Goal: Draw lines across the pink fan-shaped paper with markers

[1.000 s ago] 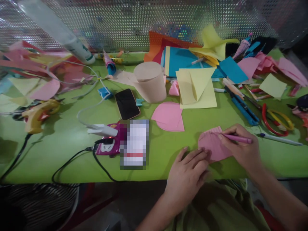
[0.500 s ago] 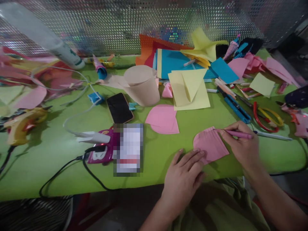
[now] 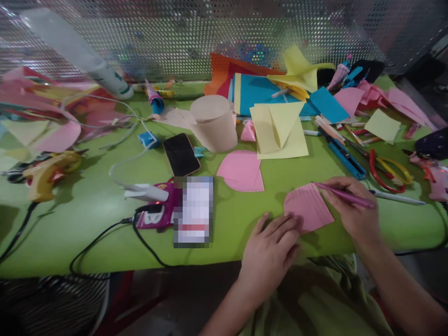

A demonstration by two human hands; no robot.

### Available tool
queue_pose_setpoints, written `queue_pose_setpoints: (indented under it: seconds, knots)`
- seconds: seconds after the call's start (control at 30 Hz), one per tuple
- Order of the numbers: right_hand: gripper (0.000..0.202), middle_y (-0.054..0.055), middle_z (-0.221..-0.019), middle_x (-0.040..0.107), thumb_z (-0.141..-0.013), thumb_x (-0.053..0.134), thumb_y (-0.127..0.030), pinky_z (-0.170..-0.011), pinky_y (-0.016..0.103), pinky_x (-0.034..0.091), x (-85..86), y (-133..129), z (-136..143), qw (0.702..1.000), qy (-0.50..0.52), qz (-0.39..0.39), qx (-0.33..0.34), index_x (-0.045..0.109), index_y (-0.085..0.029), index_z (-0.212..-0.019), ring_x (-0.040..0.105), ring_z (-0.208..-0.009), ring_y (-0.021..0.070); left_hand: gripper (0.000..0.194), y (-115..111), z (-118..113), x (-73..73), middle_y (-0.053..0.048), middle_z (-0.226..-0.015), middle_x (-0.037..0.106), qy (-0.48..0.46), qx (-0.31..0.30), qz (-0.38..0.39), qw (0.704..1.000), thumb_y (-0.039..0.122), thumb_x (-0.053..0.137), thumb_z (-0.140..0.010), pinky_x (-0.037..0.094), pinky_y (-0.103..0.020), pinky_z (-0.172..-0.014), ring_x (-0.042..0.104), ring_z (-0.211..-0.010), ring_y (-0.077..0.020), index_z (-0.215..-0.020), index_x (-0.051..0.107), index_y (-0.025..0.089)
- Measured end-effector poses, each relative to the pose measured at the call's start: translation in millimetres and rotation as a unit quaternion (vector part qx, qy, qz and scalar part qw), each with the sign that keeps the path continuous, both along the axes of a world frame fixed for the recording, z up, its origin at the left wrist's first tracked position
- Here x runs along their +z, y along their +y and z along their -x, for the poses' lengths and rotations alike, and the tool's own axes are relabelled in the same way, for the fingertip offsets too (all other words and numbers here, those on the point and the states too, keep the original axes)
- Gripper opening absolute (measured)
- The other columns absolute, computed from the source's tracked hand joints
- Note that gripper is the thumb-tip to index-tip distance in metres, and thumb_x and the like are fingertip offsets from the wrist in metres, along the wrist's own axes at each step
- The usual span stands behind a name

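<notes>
My right hand point(image 3: 353, 207) grips a purple pen point(image 3: 351, 195), its tip at the top right corner of a pink rounded piece point(image 3: 310, 210). Dark curved lines run along that piece, which lies flat on the green table near the front edge. With fingers stretched out, my left hand point(image 3: 271, 245) rests its fingertips on the piece's lower left side. To the upper left lie overlapping pink cut shapes point(image 3: 241, 171).
A phone with a blurred screen point(image 3: 198, 210) leans by a purple power strip point(image 3: 159, 200). Behind are a dark phone point(image 3: 182, 154), a beige roll point(image 3: 215, 126) and yellow sheets point(image 3: 280, 133). Scissors point(image 3: 388, 172), a blue cutter point(image 3: 346, 158) and glue guns point(image 3: 52, 175) flank the work.
The pen leans differently, and its tip sits at the piece's top right corner. My left hand stays on the piece. The whole view has shifted slightly.
</notes>
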State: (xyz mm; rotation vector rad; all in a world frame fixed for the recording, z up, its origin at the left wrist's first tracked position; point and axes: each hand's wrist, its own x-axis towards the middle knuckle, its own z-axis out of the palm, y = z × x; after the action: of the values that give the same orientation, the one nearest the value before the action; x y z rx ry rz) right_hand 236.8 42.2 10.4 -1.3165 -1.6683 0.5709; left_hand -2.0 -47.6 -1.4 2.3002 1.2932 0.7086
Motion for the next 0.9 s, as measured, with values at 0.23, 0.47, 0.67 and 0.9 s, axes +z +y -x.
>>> queue_pose_setpoints:
  seconds: [0.23, 0.47, 0.67, 0.9]
  knots:
    - [0.003, 0.001, -0.089, 0.076, -0.096, 0.073, -0.027, -0.067, 0.028, 0.058, 1.6, -17, 11, 0.980, 0.036, 0.149, 0.130, 0.075, -0.027, -0.099, 0.073, -0.078, 0.0186, 0.018, 0, -1, -3.1, 0.002, -0.152, 0.070, 0.005, 0.010, -0.024, 1.000, 0.041, 0.057, -0.111, 0.042, -0.049, -0.127, 0.064, -0.144, -0.0197, -0.116, 0.066, 0.026]
    - [0.004, 0.000, -0.079, 0.074, -0.092, 0.074, -0.028, -0.058, 0.026, 0.056, -0.3, -18, 23, 0.980, 0.012, 0.148, 0.135, 0.071, -0.026, -0.091, 0.071, -0.068, 0.0173, 0.021, 0, -1, -5.7, 0.002, -0.150, 0.071, 0.015, 0.008, -0.029, 0.999, 0.043, 0.056, -0.112, 0.042, -0.049, -0.128, 0.065, -0.142, -0.0202, -0.116, 0.067, 0.026]
    - [0.007, 0.000, -0.079, 0.075, -0.095, 0.071, -0.031, -0.057, 0.027, 0.056, 1.6, -18, 25, 0.976, -0.022, 0.155, 0.152, 0.070, -0.026, -0.090, 0.071, -0.066, 0.0181, 0.023, 0, 0, -5.1, 0.000, -0.152, 0.070, 0.018, 0.003, -0.019, 1.000, 0.043, 0.055, -0.112, 0.041, -0.050, -0.129, 0.064, -0.143, -0.0210, -0.118, 0.068, 0.026]
    - [0.006, -0.001, -0.076, 0.073, -0.094, 0.071, -0.023, -0.058, 0.026, 0.054, -1.4, -19, 24, 0.990, -0.032, 0.091, 0.104, 0.067, -0.026, -0.090, 0.070, -0.065, 0.0162, 0.019, 0, 0, -3.4, 0.000, -0.151, 0.070, 0.001, 0.011, -0.021, 1.000, 0.041, 0.055, -0.112, 0.041, -0.048, -0.128, 0.064, -0.144, -0.0193, -0.113, 0.068, 0.026]
